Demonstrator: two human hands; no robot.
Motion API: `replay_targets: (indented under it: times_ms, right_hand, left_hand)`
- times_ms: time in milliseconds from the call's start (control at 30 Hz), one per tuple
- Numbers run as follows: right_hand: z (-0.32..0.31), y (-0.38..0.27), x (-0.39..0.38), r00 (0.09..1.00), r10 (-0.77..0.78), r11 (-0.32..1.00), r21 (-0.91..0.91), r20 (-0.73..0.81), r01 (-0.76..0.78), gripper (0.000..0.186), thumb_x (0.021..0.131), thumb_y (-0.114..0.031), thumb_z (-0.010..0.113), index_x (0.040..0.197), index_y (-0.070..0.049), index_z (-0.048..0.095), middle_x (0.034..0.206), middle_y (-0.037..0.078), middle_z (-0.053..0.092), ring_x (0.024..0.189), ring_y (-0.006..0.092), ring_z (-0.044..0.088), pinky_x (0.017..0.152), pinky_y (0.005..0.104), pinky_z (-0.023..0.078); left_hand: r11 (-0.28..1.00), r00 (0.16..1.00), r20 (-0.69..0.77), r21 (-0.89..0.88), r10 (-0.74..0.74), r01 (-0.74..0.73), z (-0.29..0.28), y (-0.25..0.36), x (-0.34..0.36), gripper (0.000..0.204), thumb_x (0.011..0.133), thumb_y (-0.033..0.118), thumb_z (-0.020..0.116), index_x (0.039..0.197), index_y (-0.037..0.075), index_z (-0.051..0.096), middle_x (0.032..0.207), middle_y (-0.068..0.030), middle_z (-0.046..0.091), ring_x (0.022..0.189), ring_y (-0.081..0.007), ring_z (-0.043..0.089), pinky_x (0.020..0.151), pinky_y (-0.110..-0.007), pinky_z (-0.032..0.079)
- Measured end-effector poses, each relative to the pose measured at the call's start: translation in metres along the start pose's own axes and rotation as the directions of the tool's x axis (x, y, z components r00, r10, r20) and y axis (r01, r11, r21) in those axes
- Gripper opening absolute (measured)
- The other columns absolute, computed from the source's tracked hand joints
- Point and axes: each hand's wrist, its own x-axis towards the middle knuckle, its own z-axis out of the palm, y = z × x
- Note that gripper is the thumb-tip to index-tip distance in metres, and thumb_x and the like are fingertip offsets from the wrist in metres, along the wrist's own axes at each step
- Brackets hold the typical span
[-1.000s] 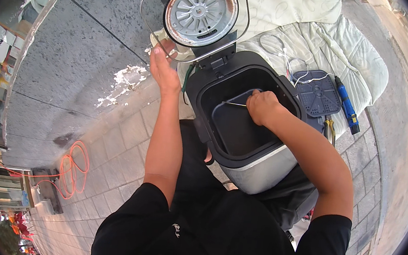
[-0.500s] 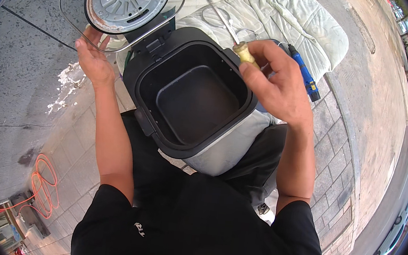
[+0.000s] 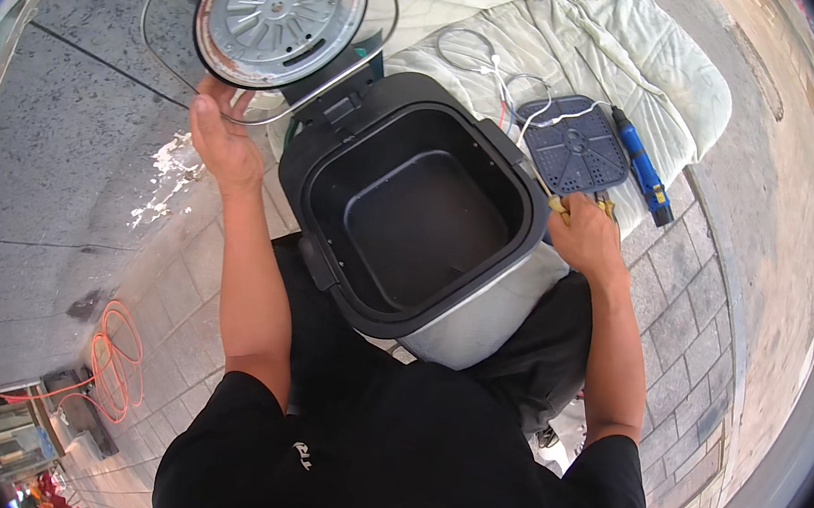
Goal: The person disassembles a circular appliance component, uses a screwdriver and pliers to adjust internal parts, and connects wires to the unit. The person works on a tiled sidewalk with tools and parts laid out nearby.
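Note:
A black, square-mouthed air fryer body stands tilted between my knees, its deep dark cavity facing up. At its far left the lid is raised, showing a round metal plate with rusty edges and a loose wire ring around it. My left hand holds the lid's near edge, with the fingers partly hidden behind it. By the body's right side, my right hand is closed around the yellow handle of a screwdriver, whose shaft is mostly hidden.
A pale quilted cloth lies beyond the body. On it are a black perforated tray, a blue electric screwdriver and a white cable. An orange cord lies coiled on the paving at left.
My right hand has lowered from above the body's right rim to beside it, taking the screwdriver down. The black perforated tray now shows. My left hand stays at the lid.

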Motion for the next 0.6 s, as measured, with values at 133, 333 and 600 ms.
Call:
replay_targets:
  times_ms: [133, 333, 600]
  right_hand:
    - [0.007, 0.002, 0.001, 0.993, 0.034, 0.995, -0.102, 0.116, -0.022, 0.033, 0.096, -0.028, 0.061, 0.108, 0.002, 0.067, 0.114, 0.028, 0.073, 0.108, 0.0480, 0.071, 0.096, 0.0571, 0.054]
    - [0.010, 0.003, 0.013, 0.980, 0.060, 0.981, -0.190, 0.189, -0.023, 0.032, 0.094, -0.025, 0.063, 0.110, 0.003, 0.068, 0.115, 0.028, 0.074, 0.110, 0.0467, 0.071, 0.098, 0.0562, 0.054]
    - [0.009, 0.004, 0.012, 0.974, 0.042, 0.978, -0.208, 0.224, 0.006, 0.031, 0.094, -0.027, 0.065, 0.110, -0.001, 0.071, 0.113, 0.025, 0.076, 0.111, 0.0442, 0.072, 0.097, 0.0553, 0.054]
  left_hand:
    - [0.999, 0.999, -0.032, 0.009, 0.036, -0.036, 0.015, 0.010, -0.001, 0.062, 0.110, 0.044, 0.061, 0.143, -0.008, 0.053, 0.136, -0.0187, 0.064, 0.124, -0.0274, 0.066, 0.105, -0.043, 0.056]
    - [0.999, 0.998, -0.049, 0.016, 0.038, -0.037, 0.010, 0.010, 0.000, 0.066, 0.106, 0.042, 0.071, 0.146, -0.007, 0.051, 0.140, -0.0168, 0.063, 0.125, -0.0241, 0.065, 0.106, -0.042, 0.055]
    - [0.999, 0.999, -0.018, -0.004, 0.031, -0.031, 0.026, 0.016, 0.001, 0.071, 0.096, 0.016, 0.085, 0.151, -0.005, 0.046, 0.147, -0.0170, 0.059, 0.135, -0.0248, 0.057, 0.117, -0.041, 0.043]
